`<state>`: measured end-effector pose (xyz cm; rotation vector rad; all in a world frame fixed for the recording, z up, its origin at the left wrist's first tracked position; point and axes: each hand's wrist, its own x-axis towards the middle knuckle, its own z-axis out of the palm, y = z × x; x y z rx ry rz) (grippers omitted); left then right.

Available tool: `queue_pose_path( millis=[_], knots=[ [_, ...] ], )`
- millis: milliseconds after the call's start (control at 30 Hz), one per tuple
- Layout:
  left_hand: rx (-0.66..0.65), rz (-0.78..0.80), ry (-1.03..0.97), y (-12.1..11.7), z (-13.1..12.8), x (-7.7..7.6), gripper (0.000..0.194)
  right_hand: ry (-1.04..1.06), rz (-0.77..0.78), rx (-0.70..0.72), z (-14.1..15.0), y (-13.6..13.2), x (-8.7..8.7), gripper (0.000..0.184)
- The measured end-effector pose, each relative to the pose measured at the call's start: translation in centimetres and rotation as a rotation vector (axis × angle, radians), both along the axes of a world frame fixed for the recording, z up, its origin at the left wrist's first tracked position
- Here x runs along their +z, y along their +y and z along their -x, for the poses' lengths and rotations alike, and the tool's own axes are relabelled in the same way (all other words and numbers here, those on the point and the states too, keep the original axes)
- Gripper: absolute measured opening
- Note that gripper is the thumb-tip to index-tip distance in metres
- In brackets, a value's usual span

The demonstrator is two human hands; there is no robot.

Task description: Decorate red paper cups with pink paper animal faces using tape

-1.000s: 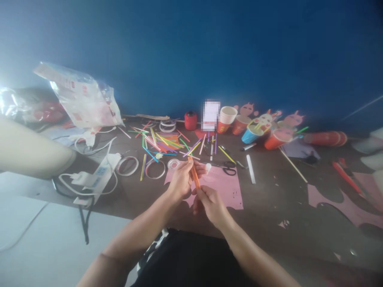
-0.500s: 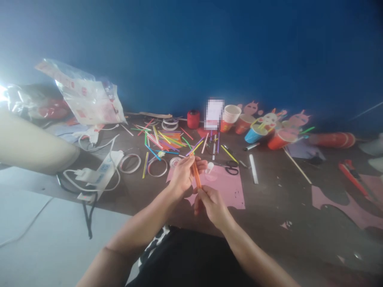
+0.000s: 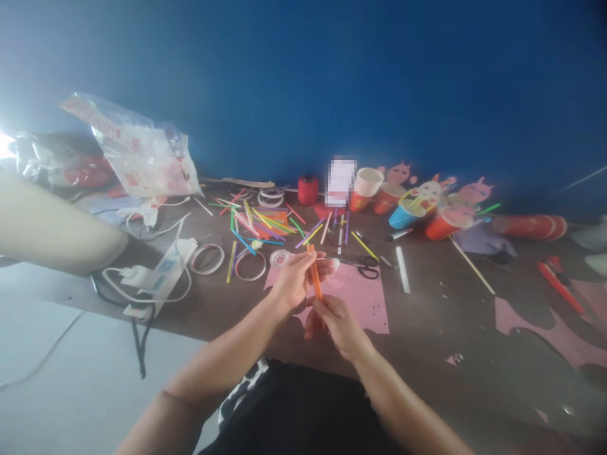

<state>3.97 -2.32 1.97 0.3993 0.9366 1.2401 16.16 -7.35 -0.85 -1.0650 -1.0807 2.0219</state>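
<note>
Both hands hold an orange straw (image 3: 313,275) upright over a pink paper sheet (image 3: 360,297). My left hand (image 3: 296,281) pinches its upper part with the fingers closed around it. Lower down, my right hand (image 3: 334,319) grips the straw's bottom end. Just beyond the hands lie a small roll of clear tape (image 3: 279,257), black scissors (image 3: 364,268) and a scatter of several coloured straws (image 3: 265,224).
Along the blue wall stand a red spool (image 3: 308,189), stacked paper cups (image 3: 367,183) and cup animal crafts (image 3: 427,202). A white power strip with cables (image 3: 164,268) and a plastic bag (image 3: 137,155) lie to the left. Another person's limb (image 3: 52,230) reaches in at far left.
The hands and the orange straw shifted slightly right and the left fingers slid a little along the straw. The view drifted slightly.
</note>
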Motion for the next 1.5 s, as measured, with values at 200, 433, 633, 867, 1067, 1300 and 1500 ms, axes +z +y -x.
queue_pose_path(
  millis=[200, 433, 633, 867, 1067, 1300, 1500],
  knots=[
    [-0.089, 0.040, -0.143, 0.10, 0.21, 0.41, 0.041, 0.071, 0.024, -0.023, -0.11, 0.07, -0.51, 0.030],
    [-0.099, 0.008, -0.085, 0.04, 0.31, -0.23, 0.033, 0.116, 0.103, -0.022, -0.32, -0.03, -0.40, 0.034],
    [-0.104, -0.040, -0.045, 0.09, 0.34, -0.43, 0.028, 0.100, 0.112, -0.013, -0.44, -0.07, -0.29, 0.037],
    [-0.093, -0.027, -0.027, 0.19, 0.32, -0.01, 0.023, 0.140, 0.127, -0.019, -0.49, -0.16, -0.43, 0.037],
    [-0.091, -0.023, -0.039, 0.19, 0.44, 0.01, 0.021, 0.132, 0.126, -0.015, -0.40, -0.31, -0.39, 0.038],
    [-0.090, -0.039, -0.035, 0.13, 0.38, -0.32, 0.023, 0.108, 0.092, -0.009, -0.29, -0.27, -0.32, 0.038],
    [-0.119, -0.002, -0.104, 0.15, 0.38, -0.02, 0.035, 0.124, 0.099, -0.017, -0.30, -0.25, -0.39, 0.039]
  ],
)
